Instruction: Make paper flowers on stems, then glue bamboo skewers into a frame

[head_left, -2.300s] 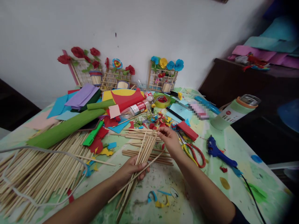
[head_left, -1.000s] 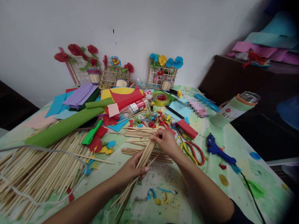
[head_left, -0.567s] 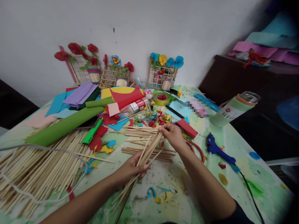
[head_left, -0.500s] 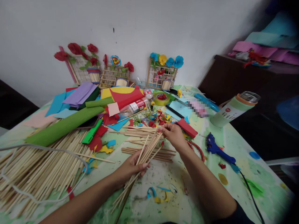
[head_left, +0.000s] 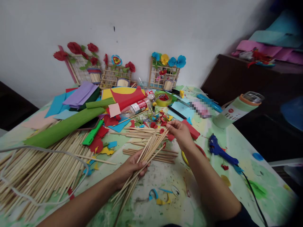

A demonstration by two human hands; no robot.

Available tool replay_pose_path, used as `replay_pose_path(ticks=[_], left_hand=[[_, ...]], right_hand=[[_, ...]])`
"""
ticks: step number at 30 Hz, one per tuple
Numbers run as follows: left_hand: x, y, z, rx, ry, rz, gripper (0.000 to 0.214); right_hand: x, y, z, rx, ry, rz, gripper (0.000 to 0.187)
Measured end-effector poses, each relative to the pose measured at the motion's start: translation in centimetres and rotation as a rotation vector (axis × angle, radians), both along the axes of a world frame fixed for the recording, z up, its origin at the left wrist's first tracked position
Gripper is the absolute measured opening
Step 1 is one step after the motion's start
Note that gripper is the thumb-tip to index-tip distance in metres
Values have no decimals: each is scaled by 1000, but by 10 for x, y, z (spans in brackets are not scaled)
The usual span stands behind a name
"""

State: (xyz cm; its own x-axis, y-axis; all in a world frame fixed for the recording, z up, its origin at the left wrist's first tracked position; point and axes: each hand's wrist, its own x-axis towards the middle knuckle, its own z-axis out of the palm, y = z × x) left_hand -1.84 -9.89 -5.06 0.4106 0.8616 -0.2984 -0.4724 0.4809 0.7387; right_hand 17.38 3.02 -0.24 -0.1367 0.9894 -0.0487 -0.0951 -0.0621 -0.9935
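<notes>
My left hand is closed round a bundle of thin wooden sticks that slants up to the right over the table. At the bundle's far tips my right hand pinches one of the sticks, fingers pressed together. Under the bundle lie two flat rows of shorter sticks on the green painted table. Red-handled scissors lie mostly hidden behind my right wrist.
A big heap of long sticks with a white cord over it fills the left. Green paper roll, coloured sheets, a plastic bottle, tape roll, blue glue gun, green flask. Flower lattices lean on the wall.
My right hand has slid up and right along the bundle to its tips. The bundle has tilted a little further right in my left hand.
</notes>
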Motion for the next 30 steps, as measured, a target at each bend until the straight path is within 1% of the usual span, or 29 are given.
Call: replay_pose_path(ticks=[3, 5, 6, 9, 12, 14, 16, 18, 21, 24, 26, 28, 30], left_hand=[[1, 0, 2, 4, 16, 22, 60], [1, 0, 3, 0, 21, 33, 60], [1, 0, 3, -2, 19, 37, 60], [1, 1, 3, -13, -7, 43, 58], [0, 2, 2, -26, -31, 26, 57], [-1, 2, 1, -24, -32, 21, 56], [-1, 2, 1, -11, -27, 29, 56], [-1, 1, 0, 2, -27, 32, 55], [-1, 1, 0, 9, -25, 42, 54], [-1, 1, 1, 5, -14, 56, 54], [-2, 2, 2, 1, -25, 49, 54], [-5, 3, 4, -10, -52, 17, 52], [-11, 5, 6, -21, -87, -17, 52]], right_hand=[[-7, -6, -2, -143, 145, 123, 31], [-10, -9, -4, -193, 187, 184, 33], [-11, -9, -5, -196, 196, 187, 33], [-8, -5, -8, -149, 193, 128, 32], [-1, 0, -6, -70, 111, 60, 29], [3, 2, -3, -48, 68, 50, 27], [5, 1, 2, -68, 91, 65, 25], [4, -3, 5, -110, 161, 81, 22], [-3, -11, 5, -176, 256, 116, 19], [-11, -18, -1, -214, 269, 168, 23], [-14, -19, -4, -203, 242, 175, 29], [-12, -17, -3, -165, 245, 133, 33], [-4, -12, 3, -101, 288, 32, 34]])
